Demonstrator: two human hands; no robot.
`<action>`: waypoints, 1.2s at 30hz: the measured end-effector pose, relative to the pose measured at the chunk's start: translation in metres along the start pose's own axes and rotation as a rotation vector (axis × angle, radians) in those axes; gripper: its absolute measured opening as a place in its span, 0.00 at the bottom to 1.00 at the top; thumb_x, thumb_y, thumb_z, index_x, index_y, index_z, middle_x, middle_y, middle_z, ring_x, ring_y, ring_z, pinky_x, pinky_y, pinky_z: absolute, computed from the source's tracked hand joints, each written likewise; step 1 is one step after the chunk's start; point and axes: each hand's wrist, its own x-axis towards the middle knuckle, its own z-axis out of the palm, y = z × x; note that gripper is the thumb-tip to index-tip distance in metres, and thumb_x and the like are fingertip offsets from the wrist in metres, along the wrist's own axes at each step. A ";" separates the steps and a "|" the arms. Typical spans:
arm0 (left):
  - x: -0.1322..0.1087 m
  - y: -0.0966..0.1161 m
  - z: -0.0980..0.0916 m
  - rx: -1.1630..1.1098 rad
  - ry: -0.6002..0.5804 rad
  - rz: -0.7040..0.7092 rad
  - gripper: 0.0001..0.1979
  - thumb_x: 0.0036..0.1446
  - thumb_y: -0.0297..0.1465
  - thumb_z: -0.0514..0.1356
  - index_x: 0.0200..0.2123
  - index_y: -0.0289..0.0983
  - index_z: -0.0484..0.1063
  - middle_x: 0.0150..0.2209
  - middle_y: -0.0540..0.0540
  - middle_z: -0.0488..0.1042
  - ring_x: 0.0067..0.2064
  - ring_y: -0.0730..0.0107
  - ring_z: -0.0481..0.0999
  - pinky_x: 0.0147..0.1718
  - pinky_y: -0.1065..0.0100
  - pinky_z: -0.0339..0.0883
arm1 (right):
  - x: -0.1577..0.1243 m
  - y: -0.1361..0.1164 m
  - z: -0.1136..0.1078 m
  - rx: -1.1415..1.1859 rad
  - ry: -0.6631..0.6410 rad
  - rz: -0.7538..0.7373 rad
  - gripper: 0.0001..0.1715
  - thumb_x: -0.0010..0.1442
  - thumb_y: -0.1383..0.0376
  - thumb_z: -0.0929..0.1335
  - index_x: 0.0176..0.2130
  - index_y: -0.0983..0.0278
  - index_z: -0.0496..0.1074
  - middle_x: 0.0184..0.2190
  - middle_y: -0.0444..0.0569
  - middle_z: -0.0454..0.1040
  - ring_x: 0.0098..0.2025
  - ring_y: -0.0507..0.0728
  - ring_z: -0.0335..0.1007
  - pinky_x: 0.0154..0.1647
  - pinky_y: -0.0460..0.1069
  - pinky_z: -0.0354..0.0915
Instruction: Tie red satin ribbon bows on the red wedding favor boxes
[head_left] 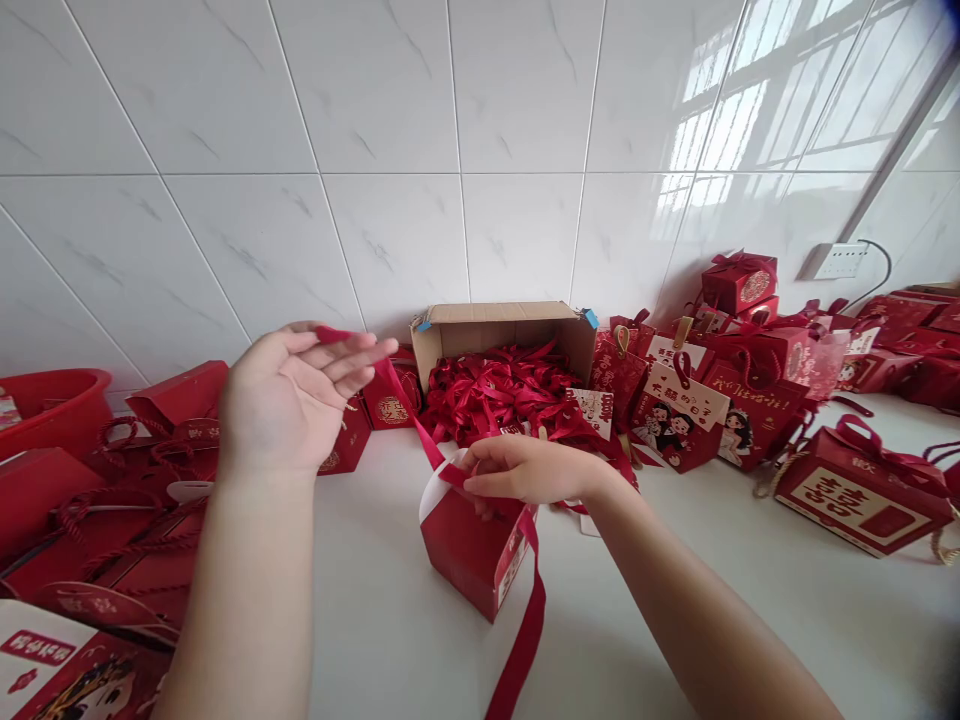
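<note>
Ribbon (426, 436) aslant, upper left down to red box (459, 548), in the pinch of both hands (292, 400) (534, 468)

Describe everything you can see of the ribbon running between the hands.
The ribbon is a long, flat, deep red strip, satin-like in look. One stretch slopes from the raised left hand down to the top of a small red box, where the right hand pinches it. Another trails past the box and out at the picture's lower edge. Any knot is hidden.
</note>
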 end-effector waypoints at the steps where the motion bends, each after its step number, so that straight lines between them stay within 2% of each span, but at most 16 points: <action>1: 0.001 -0.002 -0.001 -0.044 0.046 0.046 0.02 0.44 0.26 0.52 0.25 0.37 0.62 0.25 0.46 0.75 0.37 0.55 0.81 0.33 0.64 0.73 | -0.001 -0.001 0.000 -0.026 -0.003 -0.004 0.08 0.61 0.61 0.63 0.39 0.61 0.68 0.33 0.44 0.74 0.36 0.53 0.71 0.37 0.47 0.64; 3: 0.003 -0.006 -0.004 0.014 0.105 0.162 0.02 0.46 0.26 0.54 0.27 0.38 0.63 0.31 0.45 0.76 0.44 0.54 0.79 0.42 0.58 0.72 | -0.002 -0.003 0.000 -0.130 0.007 -0.001 0.09 0.59 0.60 0.65 0.40 0.61 0.68 0.35 0.44 0.73 0.36 0.53 0.69 0.35 0.46 0.63; 4: 0.004 -0.009 -0.006 0.143 0.104 0.208 0.04 0.47 0.27 0.55 0.29 0.38 0.65 0.35 0.45 0.77 0.47 0.54 0.77 0.46 0.54 0.70 | -0.003 -0.005 -0.001 -0.194 0.011 0.000 0.10 0.58 0.59 0.66 0.40 0.61 0.69 0.35 0.44 0.73 0.36 0.53 0.68 0.33 0.46 0.62; 6: 0.004 -0.014 -0.011 0.502 -0.013 0.188 0.11 0.48 0.29 0.57 0.38 0.39 0.70 0.46 0.44 0.75 0.54 0.55 0.71 0.54 0.52 0.63 | -0.005 -0.007 -0.002 -0.287 0.003 -0.004 0.13 0.57 0.57 0.67 0.40 0.62 0.70 0.35 0.44 0.72 0.34 0.53 0.66 0.31 0.46 0.60; 8: 0.002 -0.017 -0.014 0.866 -0.324 0.037 0.18 0.50 0.32 0.57 0.47 0.44 0.70 0.53 0.47 0.71 0.57 0.56 0.68 0.55 0.55 0.62 | -0.008 -0.010 -0.005 -0.312 -0.020 -0.018 0.17 0.56 0.56 0.68 0.43 0.62 0.70 0.35 0.45 0.71 0.34 0.53 0.66 0.30 0.46 0.59; 11: -0.005 -0.019 -0.013 1.175 -0.939 -0.219 0.18 0.52 0.39 0.57 0.48 0.49 0.71 0.52 0.51 0.73 0.51 0.56 0.72 0.47 0.62 0.67 | -0.014 -0.014 -0.008 -0.308 -0.021 -0.042 0.21 0.55 0.57 0.70 0.48 0.62 0.70 0.38 0.46 0.73 0.35 0.53 0.67 0.31 0.46 0.60; 12: -0.008 -0.019 -0.011 1.219 -1.082 -0.274 0.17 0.53 0.40 0.57 0.46 0.48 0.73 0.49 0.51 0.74 0.48 0.57 0.74 0.44 0.64 0.68 | -0.016 -0.015 -0.009 -0.314 -0.012 -0.052 0.22 0.55 0.58 0.70 0.49 0.62 0.70 0.39 0.46 0.73 0.35 0.54 0.68 0.32 0.46 0.61; 14: -0.010 -0.019 -0.007 1.249 -1.225 -0.320 0.15 0.53 0.42 0.56 0.43 0.46 0.74 0.45 0.51 0.76 0.44 0.59 0.75 0.41 0.66 0.67 | -0.021 -0.018 -0.009 -0.334 0.001 -0.062 0.23 0.55 0.60 0.70 0.50 0.61 0.70 0.41 0.47 0.74 0.38 0.54 0.69 0.33 0.46 0.62; 18: -0.008 -0.019 -0.006 1.246 -1.257 -0.310 0.16 0.54 0.45 0.56 0.42 0.44 0.72 0.42 0.51 0.75 0.41 0.62 0.73 0.37 0.69 0.64 | -0.028 -0.022 -0.006 -0.426 0.039 0.024 0.26 0.55 0.54 0.69 0.52 0.58 0.67 0.43 0.47 0.74 0.39 0.56 0.70 0.33 0.47 0.63; 20: -0.006 -0.020 -0.007 1.240 -1.251 -0.319 0.18 0.55 0.48 0.54 0.41 0.43 0.72 0.40 0.51 0.75 0.39 0.62 0.72 0.34 0.70 0.63 | -0.031 -0.024 -0.006 -0.468 0.047 0.065 0.26 0.53 0.49 0.69 0.47 0.59 0.69 0.40 0.46 0.75 0.37 0.56 0.70 0.32 0.47 0.62; 22: -0.003 -0.023 -0.008 1.247 -1.239 -0.328 0.19 0.55 0.50 0.53 0.37 0.42 0.71 0.36 0.50 0.73 0.36 0.64 0.70 0.31 0.70 0.60 | -0.033 -0.025 -0.005 -0.500 -0.003 0.046 0.24 0.51 0.48 0.70 0.41 0.60 0.71 0.36 0.45 0.74 0.35 0.55 0.69 0.31 0.47 0.61; 25: -0.001 -0.030 -0.009 1.266 -1.256 -0.319 0.18 0.55 0.49 0.54 0.31 0.40 0.68 0.32 0.51 0.69 0.32 0.66 0.65 0.27 0.71 0.56 | -0.034 -0.026 -0.004 -0.601 -0.055 0.020 0.15 0.52 0.53 0.70 0.35 0.61 0.71 0.32 0.45 0.73 0.32 0.54 0.67 0.28 0.46 0.57; 29: 0.000 -0.039 -0.010 1.246 -1.268 -0.310 0.19 0.56 0.50 0.53 0.29 0.39 0.64 0.30 0.51 0.64 0.30 0.68 0.61 0.25 0.70 0.52 | -0.033 -0.020 -0.005 -0.752 0.019 0.051 0.07 0.56 0.62 0.67 0.37 0.61 0.70 0.34 0.48 0.72 0.33 0.55 0.66 0.26 0.46 0.54; 33: -0.002 -0.046 -0.006 1.251 -1.179 -0.279 0.21 0.57 0.51 0.50 0.27 0.40 0.60 0.27 0.52 0.60 0.27 0.69 0.58 0.23 0.70 0.49 | -0.032 -0.011 -0.017 -0.804 0.135 0.101 0.11 0.54 0.72 0.64 0.39 0.63 0.71 0.39 0.51 0.71 0.39 0.57 0.66 0.29 0.47 0.55; 36: -0.007 -0.050 0.003 1.268 -1.122 -0.243 0.21 0.57 0.52 0.49 0.27 0.40 0.58 0.26 0.52 0.59 0.25 0.70 0.57 0.21 0.70 0.48 | -0.034 -0.007 -0.026 -0.777 0.170 0.164 0.17 0.51 0.75 0.64 0.41 0.62 0.70 0.43 0.51 0.71 0.39 0.57 0.67 0.29 0.47 0.56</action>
